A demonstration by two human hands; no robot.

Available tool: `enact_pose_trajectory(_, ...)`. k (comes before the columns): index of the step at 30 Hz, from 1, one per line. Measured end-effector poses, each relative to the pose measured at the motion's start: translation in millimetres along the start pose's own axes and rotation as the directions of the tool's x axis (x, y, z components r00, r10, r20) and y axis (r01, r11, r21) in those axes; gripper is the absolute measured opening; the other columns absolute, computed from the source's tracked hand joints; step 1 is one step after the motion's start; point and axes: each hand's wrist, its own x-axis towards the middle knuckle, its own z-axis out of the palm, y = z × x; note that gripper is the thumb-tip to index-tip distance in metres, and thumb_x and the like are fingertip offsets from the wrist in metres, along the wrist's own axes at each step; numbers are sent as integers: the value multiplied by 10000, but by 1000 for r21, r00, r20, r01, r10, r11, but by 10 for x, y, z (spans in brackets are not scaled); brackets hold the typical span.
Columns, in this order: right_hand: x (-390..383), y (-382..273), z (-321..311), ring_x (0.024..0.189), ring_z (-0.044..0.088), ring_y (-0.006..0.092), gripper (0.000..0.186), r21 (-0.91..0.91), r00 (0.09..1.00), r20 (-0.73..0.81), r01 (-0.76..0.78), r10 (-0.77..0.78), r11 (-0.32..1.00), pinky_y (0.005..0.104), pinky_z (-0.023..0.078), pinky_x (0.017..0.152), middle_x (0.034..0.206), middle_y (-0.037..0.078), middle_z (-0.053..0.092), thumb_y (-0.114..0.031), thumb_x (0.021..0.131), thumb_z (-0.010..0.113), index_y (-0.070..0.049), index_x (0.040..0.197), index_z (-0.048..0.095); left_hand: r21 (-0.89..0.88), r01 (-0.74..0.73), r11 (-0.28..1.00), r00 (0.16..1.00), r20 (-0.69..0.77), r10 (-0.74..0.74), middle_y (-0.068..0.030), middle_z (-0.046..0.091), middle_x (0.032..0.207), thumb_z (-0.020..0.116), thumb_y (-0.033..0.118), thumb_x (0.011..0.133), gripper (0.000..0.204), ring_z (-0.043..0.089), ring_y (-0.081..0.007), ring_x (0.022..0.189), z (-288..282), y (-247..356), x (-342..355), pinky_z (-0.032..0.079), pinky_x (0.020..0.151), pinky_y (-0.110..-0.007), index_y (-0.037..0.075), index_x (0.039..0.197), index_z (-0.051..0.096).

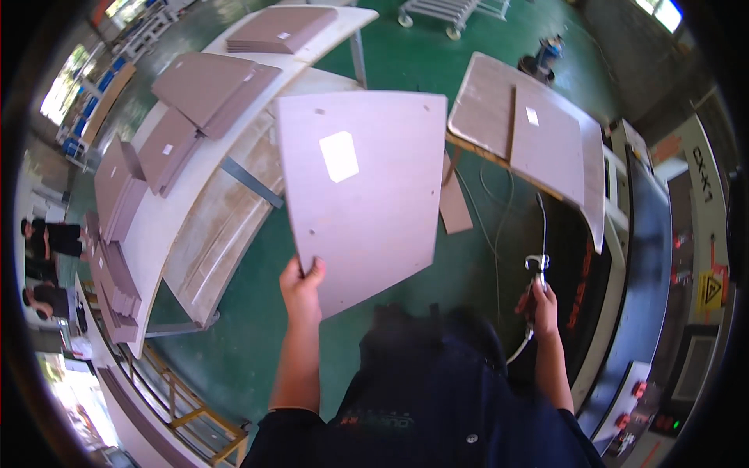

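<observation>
A greyish-mauve flat panel (382, 210) with a white label (339, 156) and several small holes stands tilted in front of me. My left hand (303, 282) grips its lower left edge, thumb on the face and fingers behind. In my right hand (540, 306) is an air blow gun (537, 265), its thin nozzle pointing away from me and a pale hose (518, 349) running from below the grip. The gun is to the right of the panel, apart from it.
A long pale table (195, 179) on the left carries several stacks of brown panels (211, 90). At the right, a smaller table (488, 101) bears another panel (546, 144), beside a large machine (651, 257). Hoses trail over the green floor (406, 47). Two people stand far left.
</observation>
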Motion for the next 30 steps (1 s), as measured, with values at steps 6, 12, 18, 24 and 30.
enact_pose_trajectory(6, -287, 442, -87, 452, 523, 121, 302, 43, 992, -126, -18, 23, 999, 223, 327, 390, 585, 45, 566, -357, 979, 464, -88, 843, 489, -554, 484, 677, 874, 346, -342, -90, 535, 1266, 540, 314, 941, 477, 502, -225, 1163, 252, 61, 270, 393, 975, -374, 15, 1305, 465)
enact_pose_trajectory(12, -610, 812, -298, 469, 560, 136, 297, 134, 971, -232, -33, 63, 990, 224, 346, 407, 581, 49, 573, -367, 975, 462, -98, 852, 481, -510, 528, 678, 809, 544, -221, -98, 518, 1273, 465, 321, 966, 498, 516, -254, 1153, 463, 61, 379, 406, 965, -379, 10, 1349, 397)
enact_pose_trajectory(18, -779, 1044, -376, 487, 567, 133, 280, 150, 954, -294, -21, 65, 989, 237, 353, 418, 603, 45, 591, -352, 965, 487, -81, 902, 520, -318, 504, 803, 851, 339, -401, -138, 559, 1247, 588, 365, 865, 594, 529, -322, 1129, 437, 21, 400, 419, 950, -453, -9, 1309, 463)
enact_pose_trajectory(24, -842, 1039, -675, 491, 545, 147, 264, 373, 939, -331, 43, 89, 927, 272, 436, 493, 590, 52, 562, -288, 958, 534, -38, 875, 509, -333, 299, 894, 853, 513, -94, -213, 472, 1287, 525, 314, 895, 616, 512, -348, 1138, 689, 181, 223, 443, 936, -473, -48, 1358, 341)
enact_pose_trajectory(30, -992, 1221, -1179, 497, 546, 150, 268, 390, 910, -405, 88, 85, 917, 279, 448, 510, 599, 52, 560, -289, 957, 538, -41, 862, 507, -223, 188, 957, 846, 531, -42, -186, 519, 1234, 601, 174, 839, 574, 566, -312, 1064, 1469, 396, -84, 493, 875, -432, -32, 1331, 387)
